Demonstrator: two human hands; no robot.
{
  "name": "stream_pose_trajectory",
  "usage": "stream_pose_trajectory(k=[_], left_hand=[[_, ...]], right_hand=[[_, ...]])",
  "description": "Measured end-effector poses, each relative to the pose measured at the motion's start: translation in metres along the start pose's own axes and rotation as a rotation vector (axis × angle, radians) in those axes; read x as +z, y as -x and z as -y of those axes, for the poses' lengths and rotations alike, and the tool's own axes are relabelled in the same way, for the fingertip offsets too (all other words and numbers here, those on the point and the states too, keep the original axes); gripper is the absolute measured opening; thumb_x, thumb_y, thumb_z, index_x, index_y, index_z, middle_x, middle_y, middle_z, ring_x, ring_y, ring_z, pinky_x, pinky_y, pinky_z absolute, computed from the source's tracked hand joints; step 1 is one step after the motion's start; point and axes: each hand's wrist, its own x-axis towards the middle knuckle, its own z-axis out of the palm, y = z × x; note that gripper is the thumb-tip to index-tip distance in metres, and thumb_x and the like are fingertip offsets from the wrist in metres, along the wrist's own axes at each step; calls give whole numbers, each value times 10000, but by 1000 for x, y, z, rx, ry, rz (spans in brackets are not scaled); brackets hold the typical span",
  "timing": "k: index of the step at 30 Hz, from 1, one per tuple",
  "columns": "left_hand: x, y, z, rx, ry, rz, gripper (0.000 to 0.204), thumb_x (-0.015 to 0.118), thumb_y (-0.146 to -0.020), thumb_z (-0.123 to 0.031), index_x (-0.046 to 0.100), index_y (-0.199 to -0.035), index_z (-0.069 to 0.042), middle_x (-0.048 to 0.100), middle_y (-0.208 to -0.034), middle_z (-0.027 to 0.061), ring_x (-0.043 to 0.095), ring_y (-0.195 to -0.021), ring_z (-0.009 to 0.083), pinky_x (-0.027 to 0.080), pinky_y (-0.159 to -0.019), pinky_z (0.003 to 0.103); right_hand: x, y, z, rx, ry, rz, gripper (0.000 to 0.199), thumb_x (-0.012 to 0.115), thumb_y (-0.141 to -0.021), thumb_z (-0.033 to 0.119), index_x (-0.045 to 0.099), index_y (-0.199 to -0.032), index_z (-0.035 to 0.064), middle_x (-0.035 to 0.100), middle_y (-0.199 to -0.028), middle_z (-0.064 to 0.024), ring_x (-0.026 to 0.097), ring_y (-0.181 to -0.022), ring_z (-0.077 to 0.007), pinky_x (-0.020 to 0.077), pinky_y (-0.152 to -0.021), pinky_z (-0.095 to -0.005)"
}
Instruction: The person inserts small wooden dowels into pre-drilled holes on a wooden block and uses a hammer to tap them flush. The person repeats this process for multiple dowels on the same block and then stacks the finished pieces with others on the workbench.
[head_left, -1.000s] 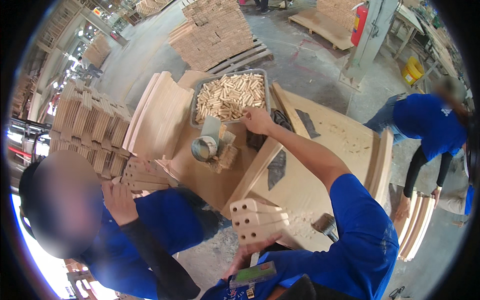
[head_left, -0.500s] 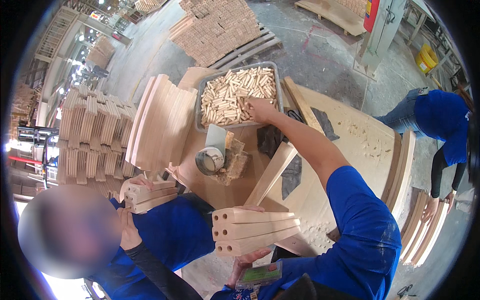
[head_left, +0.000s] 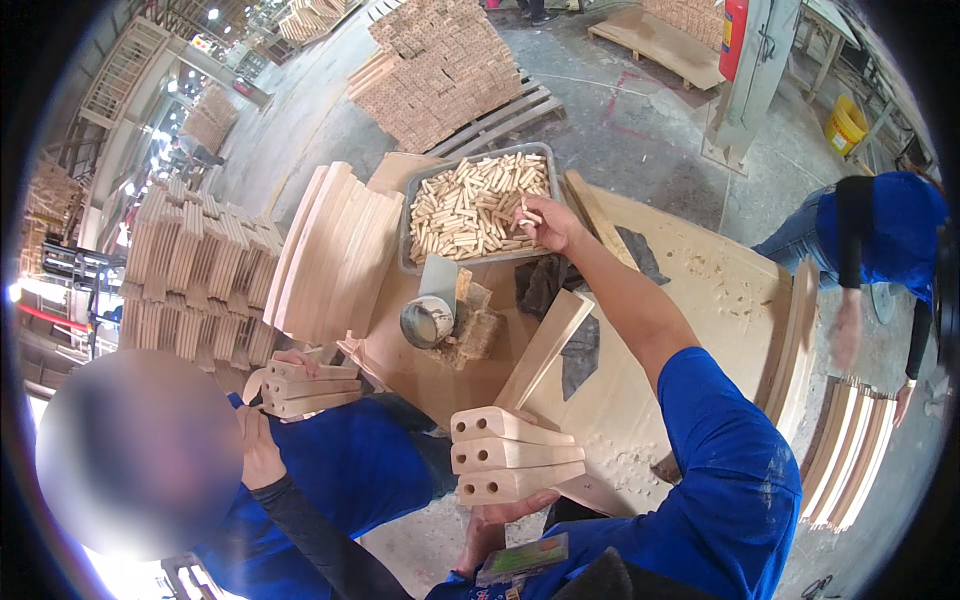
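Three stacked wooden bars (head_left: 515, 455), each with two drilled holes in its near end, rest in my left hand (head_left: 500, 515), whose fingers wrap round them from below. My right hand (head_left: 548, 222) is at the right side of a grey plastic bin (head_left: 405, 228) heaped with short wooden dowels (head_left: 465, 205). Its fingers are closed on a few dowels, whose pale ends show at the fingertips. A round container (head_left: 426, 322) with a flat grey scraper blade (head_left: 438, 276) stands on the table below the bin.
At the left, a co-worker holds similar drilled bars (head_left: 308, 390). Long boards (head_left: 335, 255) are stacked left of the bin. A wooden strip (head_left: 600, 220), a dark cloth (head_left: 545, 285) and a loose bar (head_left: 545, 350) lie on the table (head_left: 700, 300). Another person bends over slats (head_left: 850, 455) at the right.
My right hand has risen from the dowel heap and shifted slightly right, with dowels showing in its fingers. The bars in my left hand have turned, their drilled ends facing me more.
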Motion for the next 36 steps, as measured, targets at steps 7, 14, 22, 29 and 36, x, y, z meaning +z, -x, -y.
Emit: stream_pose_trajectory(k=[7,14,22,29,36], left_hand=[[41,4,30,49,79,92,950,1004,-668,-273,507,-1452,-70,632,-1281,82,630,-1167,216,559,-987,410],[68,5,14,277,-238,72,910,1036,-593,-271,506,-1297,-42,662,-1130,73,679,-1031,180,589,-896,373],[139,23,-46,223,90,335,1053,1019,-667,-209,377,-1477,-5,606,-1300,131,644,-1185,208,573,-994,385],[190,39,-71,233,153,580,1012,989,-676,-141,382,-1475,-11,591,-1304,136,646,-1196,230,573,-992,414],[205,57,-79,108,246,635,1005,981,-655,-160,422,-1484,-57,564,-1294,124,608,-1205,248,539,-991,427]], right_hand=[[26,96,5,-24,40,95,133,560,-1090,151,599,-1188,69,674,-925,-30,653,-742,-84,528,-541,-196],[17,331,3,-113,323,13,61,663,-1063,168,647,-1039,114,662,-872,1,515,-615,-37,321,-429,-186],[98,573,92,-567,983,-87,92,721,-1010,70,714,-1089,23,731,-968,-6,672,-844,-81,545,-749,-240],[158,657,119,-753,1655,-6,93,718,-968,55,690,-1048,16,756,-947,-109,747,-847,-247,544,-705,-339],[144,669,120,-899,1853,122,154,737,-934,105,628,-1020,39,668,-810,-130,700,-755,-340,512,-612,-446]])
